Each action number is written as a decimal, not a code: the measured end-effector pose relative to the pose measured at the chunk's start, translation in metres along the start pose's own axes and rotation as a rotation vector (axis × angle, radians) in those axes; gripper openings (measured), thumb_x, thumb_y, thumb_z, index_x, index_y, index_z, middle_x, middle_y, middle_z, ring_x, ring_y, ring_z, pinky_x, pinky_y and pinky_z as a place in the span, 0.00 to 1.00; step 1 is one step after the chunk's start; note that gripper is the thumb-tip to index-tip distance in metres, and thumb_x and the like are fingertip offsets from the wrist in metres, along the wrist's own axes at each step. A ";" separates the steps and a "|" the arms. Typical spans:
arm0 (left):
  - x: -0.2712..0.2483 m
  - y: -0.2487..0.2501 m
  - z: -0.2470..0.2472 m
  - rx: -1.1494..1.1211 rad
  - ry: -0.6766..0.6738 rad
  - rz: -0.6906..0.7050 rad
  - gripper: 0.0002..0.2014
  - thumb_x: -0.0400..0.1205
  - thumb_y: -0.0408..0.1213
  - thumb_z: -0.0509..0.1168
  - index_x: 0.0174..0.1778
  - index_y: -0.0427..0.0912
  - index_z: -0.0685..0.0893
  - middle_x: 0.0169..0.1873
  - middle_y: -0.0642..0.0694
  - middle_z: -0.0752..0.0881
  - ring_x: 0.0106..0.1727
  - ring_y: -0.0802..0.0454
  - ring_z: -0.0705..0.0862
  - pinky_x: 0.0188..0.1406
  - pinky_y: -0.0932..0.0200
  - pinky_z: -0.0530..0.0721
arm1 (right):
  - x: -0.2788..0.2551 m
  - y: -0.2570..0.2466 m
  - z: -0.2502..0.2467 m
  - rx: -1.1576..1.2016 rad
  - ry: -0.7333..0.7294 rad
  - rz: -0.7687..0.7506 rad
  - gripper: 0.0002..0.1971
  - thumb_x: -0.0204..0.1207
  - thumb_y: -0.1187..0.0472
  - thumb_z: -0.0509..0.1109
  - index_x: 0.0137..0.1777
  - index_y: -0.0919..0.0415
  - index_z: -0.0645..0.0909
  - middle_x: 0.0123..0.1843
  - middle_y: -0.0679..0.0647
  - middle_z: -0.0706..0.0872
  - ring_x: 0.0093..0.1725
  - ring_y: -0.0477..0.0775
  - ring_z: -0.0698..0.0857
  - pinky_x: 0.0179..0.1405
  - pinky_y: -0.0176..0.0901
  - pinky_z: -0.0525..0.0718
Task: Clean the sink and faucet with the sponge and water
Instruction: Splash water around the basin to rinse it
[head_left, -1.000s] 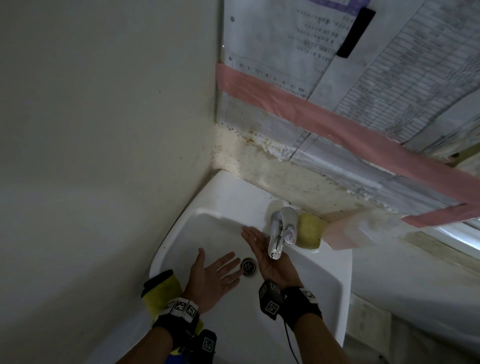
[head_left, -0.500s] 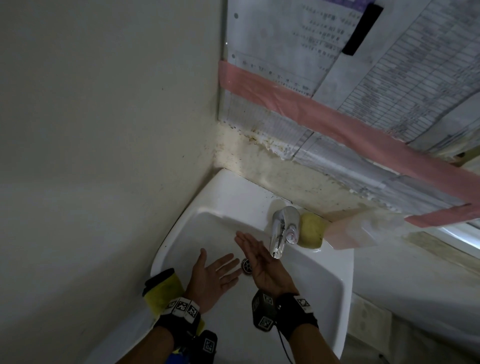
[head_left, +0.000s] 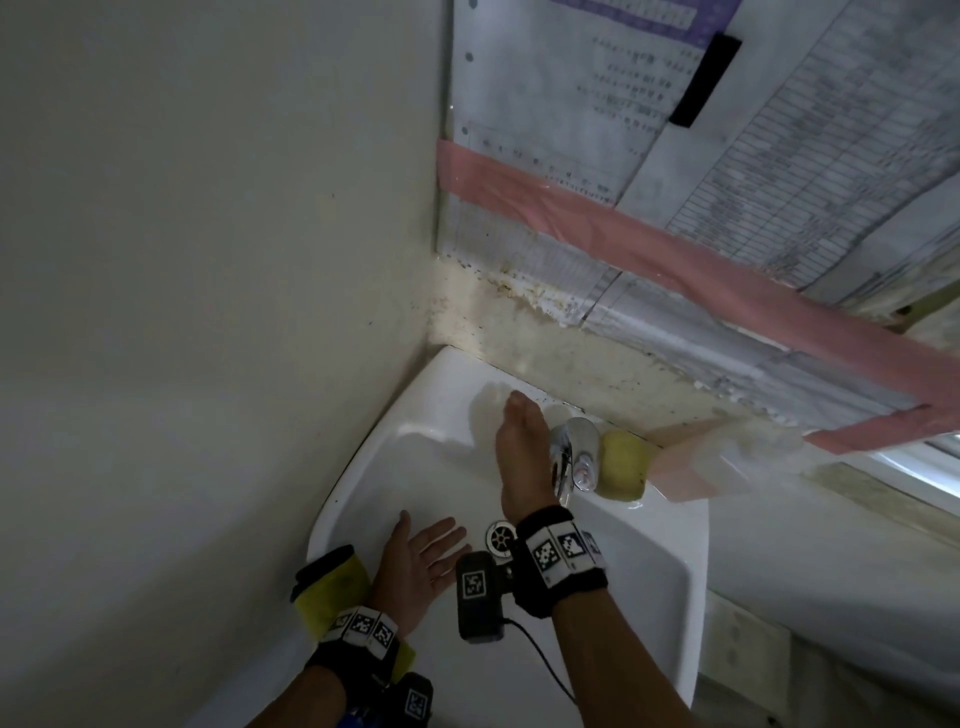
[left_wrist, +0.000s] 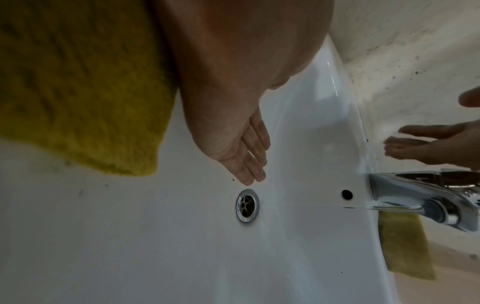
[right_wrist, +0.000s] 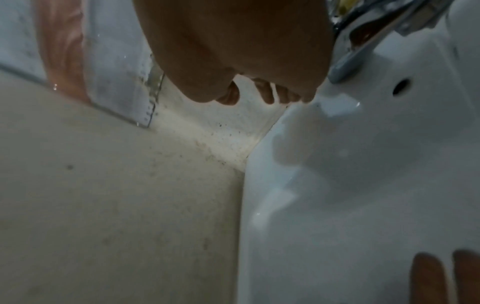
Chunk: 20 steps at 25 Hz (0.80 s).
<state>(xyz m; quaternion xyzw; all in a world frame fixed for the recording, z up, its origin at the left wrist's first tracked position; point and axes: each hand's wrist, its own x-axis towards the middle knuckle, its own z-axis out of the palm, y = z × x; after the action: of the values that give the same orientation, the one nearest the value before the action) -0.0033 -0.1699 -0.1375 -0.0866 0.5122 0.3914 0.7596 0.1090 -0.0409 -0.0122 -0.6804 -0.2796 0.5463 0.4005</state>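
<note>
Both hands empty, fingers straight: L hand (head_left: 415, 564) flat in sink (head_left: 644, 566) at 6 o'clock, R hand (head_left: 522, 457) beside faucet (head_left: 571, 452) at 12.

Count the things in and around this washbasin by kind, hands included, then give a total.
Hands: 2, left hand and right hand
Yellow sponges: 2, near-rim sponge and faucet-side sponge
Faucet: 1
Drain: 1
Sink: 1
Total: 7
</note>
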 end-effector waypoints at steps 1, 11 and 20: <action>-0.001 0.000 0.001 0.004 0.004 -0.004 0.37 0.86 0.67 0.54 0.72 0.35 0.83 0.66 0.35 0.88 0.71 0.34 0.84 0.81 0.34 0.71 | 0.001 0.002 0.001 -0.211 0.063 -0.052 0.25 0.91 0.51 0.56 0.86 0.57 0.66 0.85 0.54 0.67 0.84 0.56 0.66 0.82 0.52 0.65; 0.000 0.002 -0.003 0.048 0.024 -0.015 0.35 0.85 0.66 0.55 0.69 0.39 0.87 0.66 0.36 0.88 0.70 0.36 0.84 0.80 0.36 0.73 | 0.034 0.037 0.034 -0.664 0.188 -0.100 0.48 0.85 0.40 0.53 0.87 0.73 0.32 0.88 0.69 0.30 0.88 0.65 0.31 0.87 0.59 0.32; -0.003 0.003 -0.002 0.027 0.007 -0.025 0.33 0.88 0.64 0.54 0.70 0.38 0.85 0.64 0.37 0.89 0.68 0.36 0.84 0.67 0.41 0.82 | 0.053 0.047 0.046 -1.010 -0.088 -0.245 0.48 0.86 0.33 0.48 0.87 0.66 0.29 0.84 0.70 0.22 0.85 0.67 0.22 0.84 0.63 0.26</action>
<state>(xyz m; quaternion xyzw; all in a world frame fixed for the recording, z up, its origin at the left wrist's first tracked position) -0.0076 -0.1705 -0.1353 -0.0841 0.5187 0.3748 0.7638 0.0745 -0.0110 -0.0834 -0.7275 -0.6024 0.3205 0.0713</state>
